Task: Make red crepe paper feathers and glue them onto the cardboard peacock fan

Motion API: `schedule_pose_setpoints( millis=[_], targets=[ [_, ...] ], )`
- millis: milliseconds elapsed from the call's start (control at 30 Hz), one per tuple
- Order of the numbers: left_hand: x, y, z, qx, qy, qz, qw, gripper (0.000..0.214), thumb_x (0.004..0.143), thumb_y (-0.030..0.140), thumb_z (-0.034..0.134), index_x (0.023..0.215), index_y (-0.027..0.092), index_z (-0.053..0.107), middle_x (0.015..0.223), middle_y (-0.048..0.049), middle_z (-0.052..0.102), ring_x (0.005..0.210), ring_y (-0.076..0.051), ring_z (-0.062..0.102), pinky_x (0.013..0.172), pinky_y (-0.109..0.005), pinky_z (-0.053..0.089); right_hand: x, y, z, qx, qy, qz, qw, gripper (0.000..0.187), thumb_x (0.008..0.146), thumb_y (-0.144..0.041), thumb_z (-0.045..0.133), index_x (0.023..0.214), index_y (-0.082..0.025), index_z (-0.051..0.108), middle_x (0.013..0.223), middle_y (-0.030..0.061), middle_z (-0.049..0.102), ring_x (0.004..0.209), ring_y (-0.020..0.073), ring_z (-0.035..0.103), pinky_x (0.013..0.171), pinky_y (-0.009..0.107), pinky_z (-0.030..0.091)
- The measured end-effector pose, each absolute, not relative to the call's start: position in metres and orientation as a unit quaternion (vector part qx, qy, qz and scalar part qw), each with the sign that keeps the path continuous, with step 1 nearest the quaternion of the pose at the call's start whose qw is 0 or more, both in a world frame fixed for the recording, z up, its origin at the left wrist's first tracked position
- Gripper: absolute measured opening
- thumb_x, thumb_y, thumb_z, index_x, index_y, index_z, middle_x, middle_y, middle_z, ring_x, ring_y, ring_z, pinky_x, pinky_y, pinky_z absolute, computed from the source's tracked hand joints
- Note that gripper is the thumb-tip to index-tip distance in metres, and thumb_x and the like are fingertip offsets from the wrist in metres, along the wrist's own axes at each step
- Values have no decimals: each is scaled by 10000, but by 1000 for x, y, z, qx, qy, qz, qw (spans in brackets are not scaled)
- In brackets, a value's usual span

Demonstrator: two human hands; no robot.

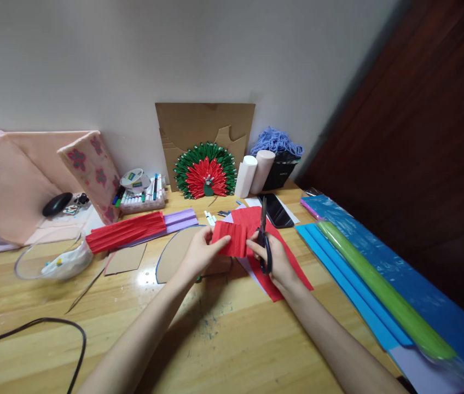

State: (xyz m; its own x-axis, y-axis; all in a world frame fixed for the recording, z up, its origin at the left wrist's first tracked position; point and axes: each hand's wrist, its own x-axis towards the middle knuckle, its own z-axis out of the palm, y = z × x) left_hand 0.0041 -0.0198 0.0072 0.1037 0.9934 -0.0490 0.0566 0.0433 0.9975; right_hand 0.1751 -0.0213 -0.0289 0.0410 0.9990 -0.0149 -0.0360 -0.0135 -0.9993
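My left hand [199, 254] pinches a folded piece of red crepe paper [229, 238] above the wooden table [224, 339]. My right hand [275, 262] grips black scissors [264, 236], blades pointing away from me, right beside the paper's right edge. Under both hands lies a larger red paper sheet [287, 257]. A half-round cardboard piece [174, 251] lies just left of my left hand.
Red [127, 231] and purple [180, 219] crepe rolls lie at left. A clear bowl [47, 257] and black cable [51, 328] sit at near left. Blue and green paper rolls [380, 290] fill the right side. A phone [277, 210], marker box [144, 197] and peacock craft [206, 171] stand behind.
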Motion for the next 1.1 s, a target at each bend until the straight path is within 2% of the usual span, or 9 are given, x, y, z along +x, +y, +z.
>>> schedule_pose_setpoints(
  millis=[133, 267, 400, 500, 600, 667, 733, 933, 1100],
  targets=[
    [3, -19, 6, 530, 503, 462, 502, 256, 691, 351, 642, 815, 137, 579, 827, -52, 657, 777, -188, 607, 695, -275, 463, 185, -15, -33, -562, -528, 450, 451, 315, 693, -478, 621, 749, -188, 512, 613, -14, 563, 516, 125, 506, 486, 239, 369],
    [0, -18, 10, 525, 517, 465, 491, 250, 684, 347, 651, 794, 140, 565, 747, -25, 623, 683, -153, 580, 631, -253, 446, 200, -9, -42, -672, -641, 214, 302, 196, 740, -384, 583, 769, -195, 542, 724, 45, 615, 659, 194, 577, 584, 288, 399],
    [-1, -18, 15, 513, 505, 491, 491, 234, 673, 333, 665, 730, 141, 545, 708, -15, 616, 685, -148, 586, 648, -253, 450, 203, -10, -44, -703, -680, 76, 194, 161, 760, -310, 575, 812, -159, 590, 841, 141, 620, 811, 277, 591, 668, 351, 428],
    [3, -20, 14, 491, 509, 496, 504, 236, 660, 310, 677, 757, 146, 538, 743, -23, 641, 699, -161, 613, 646, -264, 472, 194, -17, -36, -670, -690, 52, 269, 204, 810, -317, 523, 914, -153, 585, 965, 162, 591, 938, 302, 556, 759, 399, 442],
    [9, -23, 10, 460, 508, 488, 540, 269, 649, 258, 678, 847, 154, 528, 808, -35, 667, 733, -179, 640, 653, -281, 495, 180, -28, -27, -555, -697, 164, 424, 275, 860, -356, 469, 1084, -199, 492, 1079, 115, 553, 950, 230, 561, 773, 354, 479],
    [14, -26, 7, 455, 509, 485, 547, 289, 636, 219, 680, 867, 156, 519, 819, -34, 671, 735, -178, 642, 649, -278, 499, 171, -35, -25, -493, -700, 206, 474, 420, 805, -381, 564, 1163, -216, 418, 1143, 109, 513, 952, 213, 561, 781, 344, 494],
    [18, -29, 6, 462, 508, 485, 541, 307, 620, 194, 685, 871, 159, 513, 807, -23, 668, 716, -166, 634, 634, -264, 495, 166, -40, -26, -473, -707, 203, 485, 458, 782, -353, 605, 1174, -223, 409, 1151, 103, 498, 953, 205, 561, 792, 345, 498],
    [18, -30, 5, 497, 546, 461, 493, 310, 598, 176, 687, 875, 165, 547, 739, 3, 640, 668, -153, 609, 621, -254, 476, 171, -39, -29, -511, -660, 209, 510, 258, 825, -231, 517, 1078, -227, 470, 1043, 75, 584, 991, 206, 581, 799, 330, 499],
    [15, -30, -1, 512, 511, 379, 577, 272, 583, 190, 701, 810, 161, 553, 744, -22, 665, 646, -166, 619, 590, -260, 480, 178, -33, -26, -510, -620, 274, 529, 168, 836, -219, 485, 1003, -214, 505, 958, 54, 618, 885, 184, 619, 740, 285, 490]
  ],
)
